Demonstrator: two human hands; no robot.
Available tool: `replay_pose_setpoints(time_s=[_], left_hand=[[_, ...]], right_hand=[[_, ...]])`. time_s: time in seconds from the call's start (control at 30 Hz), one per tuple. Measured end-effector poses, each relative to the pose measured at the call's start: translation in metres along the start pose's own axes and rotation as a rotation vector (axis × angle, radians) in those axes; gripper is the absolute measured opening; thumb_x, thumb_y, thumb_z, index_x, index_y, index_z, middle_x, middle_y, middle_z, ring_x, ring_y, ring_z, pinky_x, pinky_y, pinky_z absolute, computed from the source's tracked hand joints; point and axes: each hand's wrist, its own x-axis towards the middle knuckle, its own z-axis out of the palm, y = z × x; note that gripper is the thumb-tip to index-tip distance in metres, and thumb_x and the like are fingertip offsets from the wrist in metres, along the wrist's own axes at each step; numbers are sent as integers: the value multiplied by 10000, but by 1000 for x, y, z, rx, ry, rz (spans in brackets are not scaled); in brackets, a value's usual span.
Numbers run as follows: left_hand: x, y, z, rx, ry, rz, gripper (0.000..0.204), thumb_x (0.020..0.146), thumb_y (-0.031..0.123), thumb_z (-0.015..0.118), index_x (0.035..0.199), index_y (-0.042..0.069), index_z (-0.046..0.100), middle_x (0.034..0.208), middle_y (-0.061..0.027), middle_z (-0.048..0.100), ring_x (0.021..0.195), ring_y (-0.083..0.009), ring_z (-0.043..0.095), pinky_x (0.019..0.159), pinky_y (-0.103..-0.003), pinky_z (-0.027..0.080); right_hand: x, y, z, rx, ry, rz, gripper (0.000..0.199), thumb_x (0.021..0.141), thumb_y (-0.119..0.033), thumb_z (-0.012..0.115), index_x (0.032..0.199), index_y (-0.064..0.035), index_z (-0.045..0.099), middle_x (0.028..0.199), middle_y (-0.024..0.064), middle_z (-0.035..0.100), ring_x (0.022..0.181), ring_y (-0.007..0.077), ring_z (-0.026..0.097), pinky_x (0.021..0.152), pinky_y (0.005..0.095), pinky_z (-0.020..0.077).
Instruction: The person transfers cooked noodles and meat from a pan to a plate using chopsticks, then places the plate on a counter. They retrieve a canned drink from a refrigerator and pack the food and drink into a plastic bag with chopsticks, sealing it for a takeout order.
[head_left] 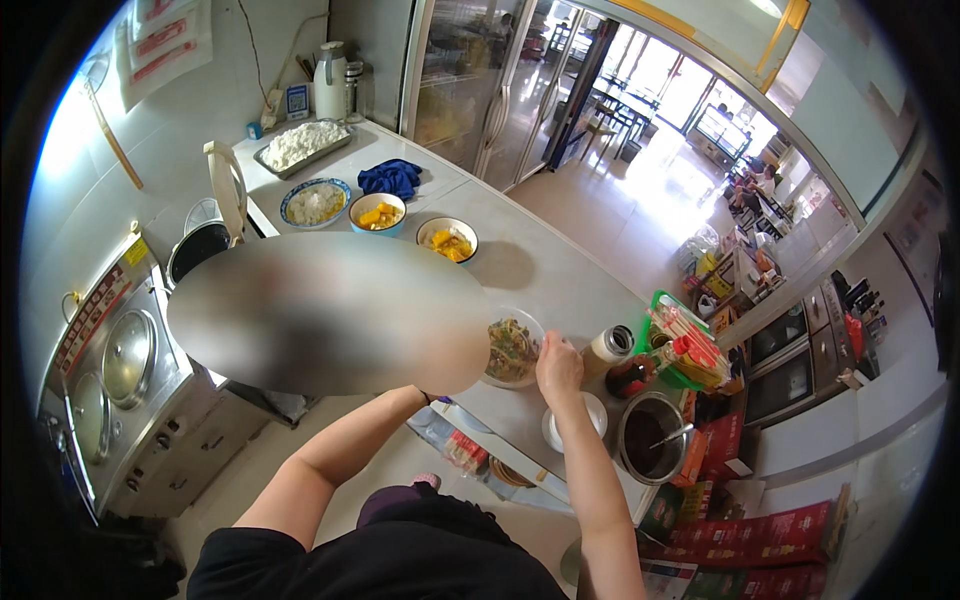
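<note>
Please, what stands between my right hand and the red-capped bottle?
In the head view, a dark-lidded jar stands between your right hand and the red-capped bottle.

Daylight glares off the floor; a blurred oval hides centre-left.

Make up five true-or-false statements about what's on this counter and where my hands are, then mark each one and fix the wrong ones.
1. The right hand is at the right side of the clear bowl. True.
2. The blue cloth lies inside the blue-rimmed dish. False: the cloth lies on the counter, beside the dish.
3. A round bowl near the cloth holds yellow pieces. True.
4. The left hand is in plain view. False: a blurred patch hides it where the left forearm ends.
5. The tray of white food sits beside the red-capped bottle. False: the tray is at the counter's far left end.
</note>
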Motion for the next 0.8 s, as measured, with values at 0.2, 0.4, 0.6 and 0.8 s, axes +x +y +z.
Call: replay_pose_setpoints(time_s=[0.2, 0.4, 0.6, 0.8], left_hand=[[-10, -6, 6, -36, 195, 156, 319, 743, 92, 534, 1057, 37, 549, 676, -186, 598, 596, -362, 578, 581, -450, 468], [1, -12, 42, -110, 217, 86, 324, 761, 65, 519, 1085, 71, 507, 625, -151, 573, 559, -350, 553, 531, -446, 439], [20, -32, 52, -106, 364, 17, 383, 754, 55, 529, 1133, 79, 473, 583, -124, 528, 520, -276, 538, 498, -403, 421], [88, -36, 112, -131, 341, 14, 377, 775, 51, 514, 1142, 79, 438, 744, -136, 565, 613, -270, 540, 580, -374, 437]], right_hand=[[-8, -15, -4, -166, -183, -10, 242, 865, -134, 421, 1086, -63, 493, 906, 157, 596, 782, 325, 610, 681, 431, 489], [-1, -1, -1, -199, -201, 57, 280, 850, -124, 423, 1110, -48, 492, 909, 142, 593, 840, 300, 599, 682, 412, 484], [-43, -48, -64, 158, 169, -229, 332, 788, -162, 580, 1086, -38, 501, 923, 119, 564, 840, 301, 566, 703, 401, 486], [-112, 6, -148, 264, 193, -279, 181, 803, -151, 577, 967, -75, 565, 831, 73, 581, 767, 258, 591, 633, 348, 493]])
